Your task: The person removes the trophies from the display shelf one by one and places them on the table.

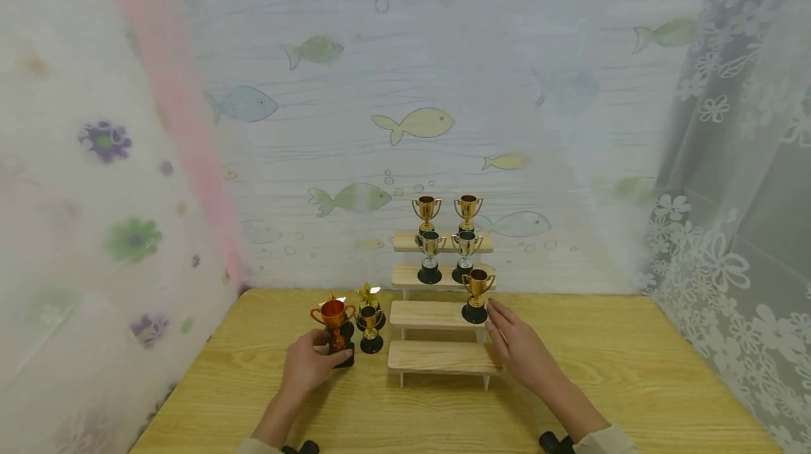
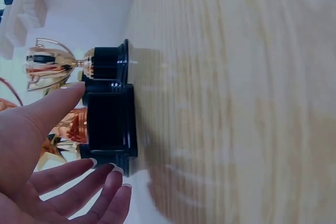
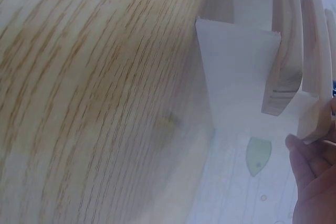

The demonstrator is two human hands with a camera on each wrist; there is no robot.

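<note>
My left hand (image 1: 307,362) is around an orange two-handled trophy cup (image 1: 336,317) with a black base. In the left wrist view, its thumb and spread fingers (image 2: 107,195) lie on either side of the black base (image 2: 110,121), which stands on the table; firm contact cannot be made out. A small gold cup (image 2: 55,65) stands beside it. My right hand (image 1: 522,348), fingers extended, is beside a gold trophy cup (image 1: 476,291) at the right end of a wooden step. In the right wrist view, the right fingertips (image 3: 295,148) are at the step's end (image 3: 315,121).
The stepped wooden stand (image 1: 443,355) holds two gold cups (image 1: 426,209) on top and two silver cups (image 1: 430,246) below. Star trophies (image 1: 367,295) stand behind the orange cup. Patterned curtains (image 1: 317,123) surround the wooden table (image 1: 602,355).
</note>
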